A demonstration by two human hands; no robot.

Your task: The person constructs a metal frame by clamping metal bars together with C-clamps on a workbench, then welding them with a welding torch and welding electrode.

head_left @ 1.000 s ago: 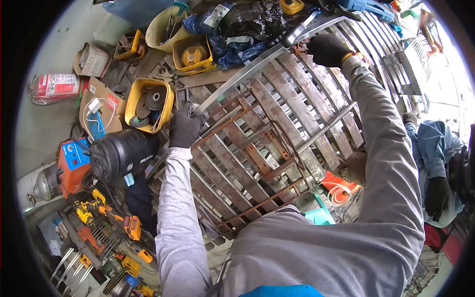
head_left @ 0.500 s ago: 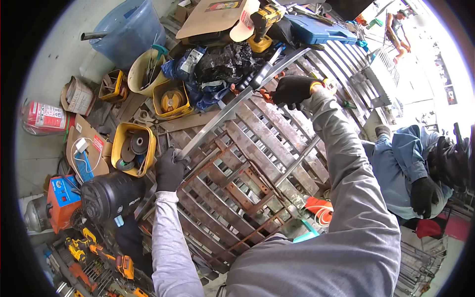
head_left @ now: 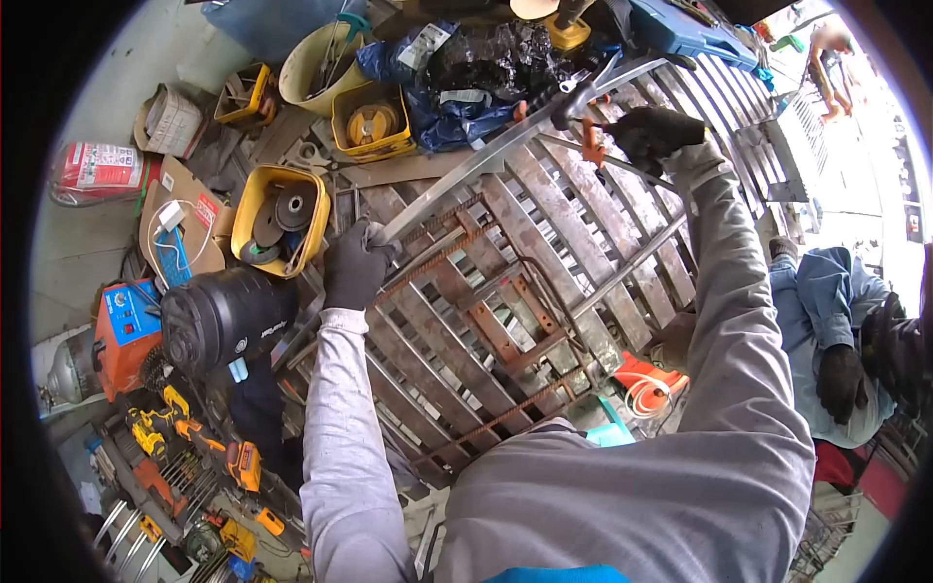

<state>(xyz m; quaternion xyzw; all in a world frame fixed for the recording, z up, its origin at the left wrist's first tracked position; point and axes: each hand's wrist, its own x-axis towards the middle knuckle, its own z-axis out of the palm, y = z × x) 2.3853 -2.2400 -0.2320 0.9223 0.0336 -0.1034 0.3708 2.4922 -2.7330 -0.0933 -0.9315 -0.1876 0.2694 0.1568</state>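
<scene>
Bright daylight, blown-out glare at right edge; heavy fisheye curvature, black vignette corners; centre sharp, soft shadows.

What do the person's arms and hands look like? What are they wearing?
The left sleeve and right sleeve are long, light grey and a bit wrinkled. The left hand and right hand are both gloved in dark, black-looking fabric. No markings show on them.

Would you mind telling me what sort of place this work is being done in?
Most likely a metal fabrication workshop: a rusty steel grille, a yellow tub of grinding discs and cordless power tools.
</scene>
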